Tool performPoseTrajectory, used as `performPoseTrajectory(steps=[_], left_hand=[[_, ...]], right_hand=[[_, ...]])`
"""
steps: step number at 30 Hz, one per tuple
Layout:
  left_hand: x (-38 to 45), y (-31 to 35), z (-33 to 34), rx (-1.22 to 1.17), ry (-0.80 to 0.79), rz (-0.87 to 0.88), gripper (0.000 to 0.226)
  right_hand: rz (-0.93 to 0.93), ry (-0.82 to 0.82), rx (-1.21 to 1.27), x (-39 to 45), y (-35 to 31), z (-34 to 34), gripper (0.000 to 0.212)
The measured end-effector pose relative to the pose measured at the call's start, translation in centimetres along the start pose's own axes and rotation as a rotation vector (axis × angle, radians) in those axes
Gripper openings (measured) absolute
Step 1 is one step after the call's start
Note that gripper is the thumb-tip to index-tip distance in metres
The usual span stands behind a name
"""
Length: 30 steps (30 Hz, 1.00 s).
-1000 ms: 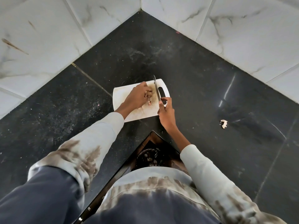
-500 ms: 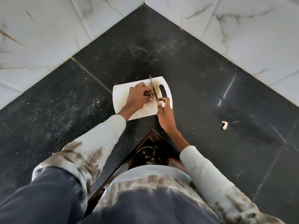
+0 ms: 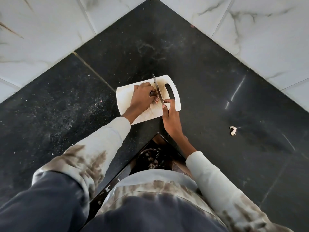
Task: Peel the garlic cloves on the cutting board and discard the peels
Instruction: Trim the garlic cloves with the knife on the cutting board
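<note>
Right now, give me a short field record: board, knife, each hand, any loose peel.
board: white cutting board on the black counter, near the inner corner
knife: blade over the board, tip pointing away from the person
right hand: grips the knife handle
left hand: curled on the board beside the blade; garlic under it mostly hidden
loose peel: one scrap on the counter, right of the board

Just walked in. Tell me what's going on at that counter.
A person stands at the corner of a black stone counter, working over a small white plastic cutting board. The right hand grips a steel knife, blade angled across the board. The left hand curls over something small beside the blade, probably a garlic clove, though it is mostly hidden. One papery scrap of peel lies on the counter off to the right, not yet discarded.
</note>
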<state>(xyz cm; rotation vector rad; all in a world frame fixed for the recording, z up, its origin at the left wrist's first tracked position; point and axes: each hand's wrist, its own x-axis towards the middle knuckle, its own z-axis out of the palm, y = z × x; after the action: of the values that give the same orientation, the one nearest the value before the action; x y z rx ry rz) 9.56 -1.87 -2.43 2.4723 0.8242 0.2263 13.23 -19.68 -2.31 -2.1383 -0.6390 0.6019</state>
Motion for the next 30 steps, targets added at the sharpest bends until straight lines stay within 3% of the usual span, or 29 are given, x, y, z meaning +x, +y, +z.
performPoseTrajectory(steps=[8,16,22,30], left_hand=[[0.2,0.3,0.4,0.015,-0.009,0.034,0.019],[0.0,0.1,0.5,0.048,0.002,0.059,0.016],[0.6,0.7,0.3,0.101,-0.015,0.133,0.017],[0.5,1.3,0.9,0.054,0.0,0.105,0.023]], right_hand=[[-0.011,-0.011,-0.061,0.2,-0.5,-0.5,0.019],[-0.08,0.026,-0.178,-0.2,-1.6,0.1,0.031],[-0.085,0.055,-0.172,0.3,-0.9,-0.1,0.022],[-0.059,0.057,-0.118,1.3,0.2,-0.1,0.02]])
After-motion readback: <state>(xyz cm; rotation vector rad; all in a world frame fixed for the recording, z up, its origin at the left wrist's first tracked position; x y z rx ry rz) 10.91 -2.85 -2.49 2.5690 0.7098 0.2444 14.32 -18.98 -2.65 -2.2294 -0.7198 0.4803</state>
